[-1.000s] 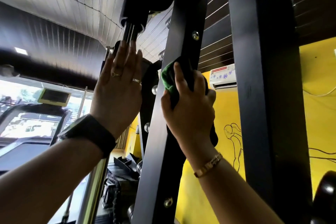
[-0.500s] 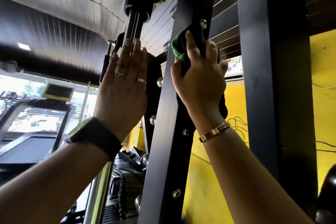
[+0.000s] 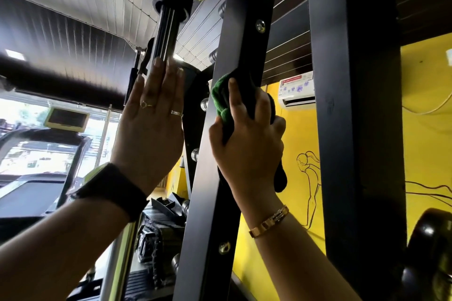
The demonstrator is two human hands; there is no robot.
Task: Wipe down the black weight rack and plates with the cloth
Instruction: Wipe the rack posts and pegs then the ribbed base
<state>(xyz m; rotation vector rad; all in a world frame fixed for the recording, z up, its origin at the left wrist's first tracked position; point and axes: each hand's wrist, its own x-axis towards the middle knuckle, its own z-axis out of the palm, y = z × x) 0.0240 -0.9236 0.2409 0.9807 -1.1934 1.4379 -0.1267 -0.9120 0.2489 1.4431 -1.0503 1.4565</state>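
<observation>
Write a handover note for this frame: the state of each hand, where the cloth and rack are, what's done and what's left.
Left hand: open, fingers straight, raised flat beside the chrome rods; whether it touches anything is unclear.
Right hand: grips the green cloth, pressed round the slanted black upright below its upper bolt.
Done: cannot tell, as no marks show which stretches are wiped.
Left, as a judgement: the rest of the upright, the thick black post to its right, and the round black weight at the lower right.
</observation>
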